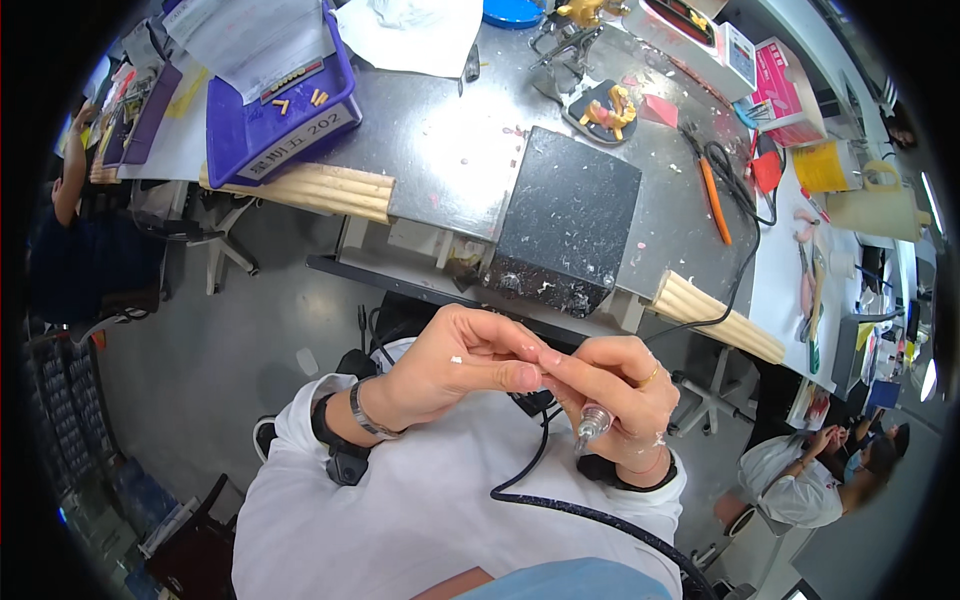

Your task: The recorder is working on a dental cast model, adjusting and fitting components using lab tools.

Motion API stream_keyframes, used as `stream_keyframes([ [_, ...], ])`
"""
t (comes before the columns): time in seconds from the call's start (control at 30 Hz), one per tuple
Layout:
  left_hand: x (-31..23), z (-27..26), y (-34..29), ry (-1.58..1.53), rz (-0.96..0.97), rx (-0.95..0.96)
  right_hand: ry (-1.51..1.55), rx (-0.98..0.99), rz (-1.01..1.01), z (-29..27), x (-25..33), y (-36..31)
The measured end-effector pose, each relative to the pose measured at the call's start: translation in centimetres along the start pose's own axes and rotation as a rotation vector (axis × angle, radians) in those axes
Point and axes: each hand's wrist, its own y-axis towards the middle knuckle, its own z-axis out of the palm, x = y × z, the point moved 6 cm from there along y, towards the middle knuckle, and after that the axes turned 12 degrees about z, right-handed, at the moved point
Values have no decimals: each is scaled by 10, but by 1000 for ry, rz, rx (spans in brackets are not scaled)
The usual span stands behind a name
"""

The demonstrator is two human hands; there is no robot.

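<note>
Currently, head view: two bare hands above the lap, off the table's [440, 130] near edge, by the black block [565, 210].
Handpiece [595, 421]: in the right hand, metal nose pointing back toward the wearer.
Right grip [622, 392]: closed around the handpiece; white flecks on skin.
Left grip [440, 362]: fingertips meeting the right's; can't tell whether something small is pinched there.
Black cord [600, 510]: loops across the white garment [400, 510]; its join is hidden.
Likely handling: rigid, fairly dense for its size; smooth metal could slide under powdery fingers; slim tip probably the delicate part; cord may drag.
Where to hold: barrel behind the nose, fingers clear of the tip.
</note>
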Motion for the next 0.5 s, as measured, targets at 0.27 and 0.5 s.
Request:
stream_keyframes([
  [0.27, -10, 2, 1, 294, 106, 44, -18, -58, -24, 2, -4, -3],
  [0.5, -11, 4, -1, 238, 187, -23, 39, -212, -107, 4, -3, -14],
])
